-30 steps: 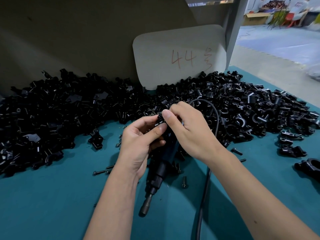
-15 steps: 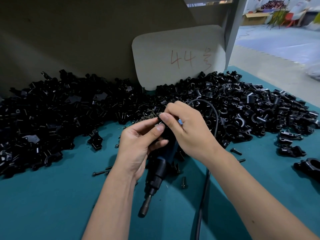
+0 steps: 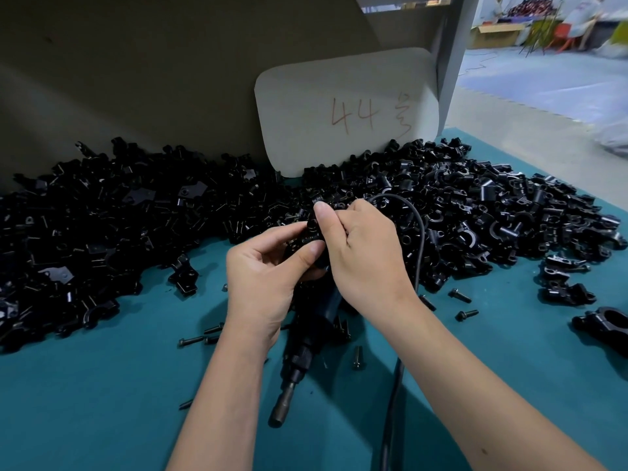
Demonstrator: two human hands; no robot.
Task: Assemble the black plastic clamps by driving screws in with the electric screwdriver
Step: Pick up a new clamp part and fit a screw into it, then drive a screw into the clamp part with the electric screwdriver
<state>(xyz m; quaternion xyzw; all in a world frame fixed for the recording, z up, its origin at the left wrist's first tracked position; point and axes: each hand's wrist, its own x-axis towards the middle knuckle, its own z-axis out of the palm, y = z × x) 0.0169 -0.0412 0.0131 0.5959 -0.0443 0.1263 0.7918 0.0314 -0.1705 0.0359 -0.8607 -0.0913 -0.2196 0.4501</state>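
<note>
Fingers (image 3: 317, 248) pinch seemingly one clamp (image 3: 314, 229) over teal table (image 3: 102, 385).

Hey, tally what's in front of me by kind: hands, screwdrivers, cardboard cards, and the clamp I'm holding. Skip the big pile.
Hands: 2, left hand and right hand
Electric screwdriver: 1
Card marked 44: 1
Clamp pinched between both hands: 1
Total: 5

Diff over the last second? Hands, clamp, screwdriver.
Little: the right hand and left hand shifted their fingers slightly on the small black clamp, both still pinching it. The electric screwdriver stays lying on the teal table beneath them; the piles are unmoved.
</note>
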